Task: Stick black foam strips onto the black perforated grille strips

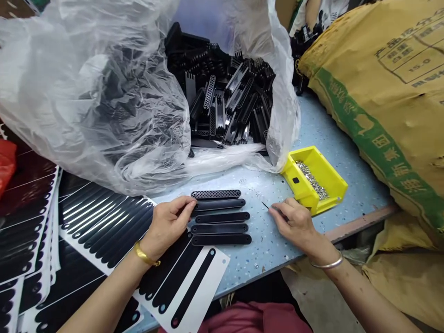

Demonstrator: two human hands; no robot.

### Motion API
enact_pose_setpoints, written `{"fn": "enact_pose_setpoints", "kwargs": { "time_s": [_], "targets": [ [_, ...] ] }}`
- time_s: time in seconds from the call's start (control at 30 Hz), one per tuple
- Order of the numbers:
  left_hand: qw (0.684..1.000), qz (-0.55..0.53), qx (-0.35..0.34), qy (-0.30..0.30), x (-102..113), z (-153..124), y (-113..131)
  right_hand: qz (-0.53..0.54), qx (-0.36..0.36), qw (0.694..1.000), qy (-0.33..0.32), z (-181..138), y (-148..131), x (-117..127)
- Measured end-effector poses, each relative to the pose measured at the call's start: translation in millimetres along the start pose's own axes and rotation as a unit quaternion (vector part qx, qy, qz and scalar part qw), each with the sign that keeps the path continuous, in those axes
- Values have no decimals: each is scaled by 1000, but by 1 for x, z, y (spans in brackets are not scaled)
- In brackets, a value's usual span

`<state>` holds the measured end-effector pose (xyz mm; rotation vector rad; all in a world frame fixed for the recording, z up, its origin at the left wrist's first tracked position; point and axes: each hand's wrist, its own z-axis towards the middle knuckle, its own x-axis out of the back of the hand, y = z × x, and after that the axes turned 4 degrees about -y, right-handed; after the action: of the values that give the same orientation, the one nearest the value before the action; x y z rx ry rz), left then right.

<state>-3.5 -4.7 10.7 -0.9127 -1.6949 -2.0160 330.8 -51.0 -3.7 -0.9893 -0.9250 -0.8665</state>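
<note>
While the head view is looking down on a speckled light-blue tabletop [260,236], the person's left hand [173,224] is pinching thumb and forefinger together at the left end of a slim, round-ended black plastic bar [222,205]. This bar is lying second from the top in a column, with a lattice-faced black bar [215,194] above and three smooth black bars [222,239] below. The right hand [293,222] is gripping a thin, dark, pointed tool [265,205], its tip standing apart from the bars. Near that hand, an open yellow plastic bin [305,196] is holding small silvery metal pieces [314,180]. Beyond, a translucent plastic bag [145,171] is gaping over jumbled black plastic parts [222,106]. White sheets with black strips [220,277] are lying by the left forearm.
</note>
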Motion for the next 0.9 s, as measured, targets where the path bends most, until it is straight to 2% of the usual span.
{"fn": "enact_pose_setpoints", "kwargs": {
  "time_s": [0.07, 0.13, 0.2, 0.3, 0.43, 0.57, 0.77, 0.9],
  "targets": [
    [995, 56, -63, 53, 4, 0, 9, 13, 5, 1000, -3, 1, 0, -1],
    [982, 97, -141, 80, 6, 2, 22, 13, 13, 1000, -10, 3, 0, -4],
    [970, 114, -209, 56, 5, 6, 36, -10, 30, 999, -5, 5, 0, -6],
    [957, 124, -261, -15, -5, 16, 50, -37, 47, 998, 12, 11, -2, -5],
    [940, 183, -274, -81, -24, 29, 56, 69, 10, 998, 3, 17, -11, 7],
    [929, 235, -267, -102, -35, 36, 61, 197, -6, 980, -29, 24, -26, 17],
    [921, 267, -253, -125, -37, 41, 70, 285, -6, 957, -42, 34, -39, 16],
    [919, 276, -243, -142, -38, 43, 73, 277, 12, 960, -27, 39, -40, 15]
  ]
}}
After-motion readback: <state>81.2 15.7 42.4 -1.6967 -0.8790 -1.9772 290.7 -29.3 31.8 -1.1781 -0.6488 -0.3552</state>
